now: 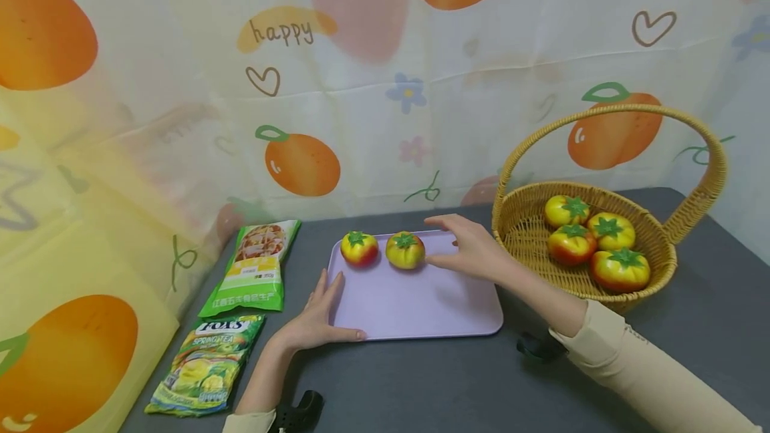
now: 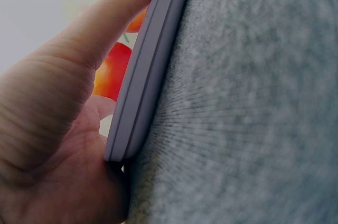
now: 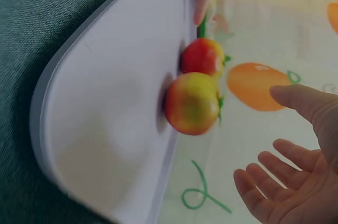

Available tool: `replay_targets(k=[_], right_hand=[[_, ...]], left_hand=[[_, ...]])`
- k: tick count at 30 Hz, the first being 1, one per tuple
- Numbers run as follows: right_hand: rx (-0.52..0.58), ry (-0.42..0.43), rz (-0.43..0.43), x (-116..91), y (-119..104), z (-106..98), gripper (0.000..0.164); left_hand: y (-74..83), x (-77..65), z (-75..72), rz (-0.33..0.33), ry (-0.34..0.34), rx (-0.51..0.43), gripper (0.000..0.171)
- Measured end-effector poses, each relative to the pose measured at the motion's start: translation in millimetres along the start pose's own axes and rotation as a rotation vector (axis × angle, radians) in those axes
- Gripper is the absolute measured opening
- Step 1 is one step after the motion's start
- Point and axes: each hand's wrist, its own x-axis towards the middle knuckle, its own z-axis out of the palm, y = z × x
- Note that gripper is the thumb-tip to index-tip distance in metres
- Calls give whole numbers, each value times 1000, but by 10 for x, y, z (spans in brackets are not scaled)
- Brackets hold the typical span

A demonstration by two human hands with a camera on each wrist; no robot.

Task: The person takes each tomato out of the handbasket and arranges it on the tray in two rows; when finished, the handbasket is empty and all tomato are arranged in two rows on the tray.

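Note:
Two persimmon-like fruits with green leafy caps sit side by side along the far side of a pale purple tray [image 1: 415,306]. The left one [image 1: 359,250] is red and yellow; the right one [image 1: 406,250] looks mostly yellow from above. At the tray's near left corner, my left hand [image 1: 315,316] rests with fingers spread, the thumb along the front edge and the fingers along the left side. My right hand [image 1: 469,246] hovers over the tray's far right part. Its thumb and fingers are apart, just right of the yellow fruit, with nothing between them.
A wicker basket [image 1: 523,246] with a tall handle stands right of the tray, holding several similar fruits [image 1: 621,270]. To the left lie a green food bag [image 1: 255,269] and a Fox's candy bag [image 1: 207,366]. A fruit-printed cloth [image 1: 361,105] hangs behind the dark table [image 1: 421,386].

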Motion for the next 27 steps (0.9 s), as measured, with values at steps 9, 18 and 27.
replay_targets(k=[9,18,27], right_hand=[[-8,49,30,-259,79,-318,54],[-17,93,81,-534,218,-598,47],[-120,117,105,-757,491,-907,48]], left_hand=[[-5,7,-2,-10,-5,6,121],[-20,15,-5,-6,-11,7,121],[13,11,-8,-12,-23,14,121]])
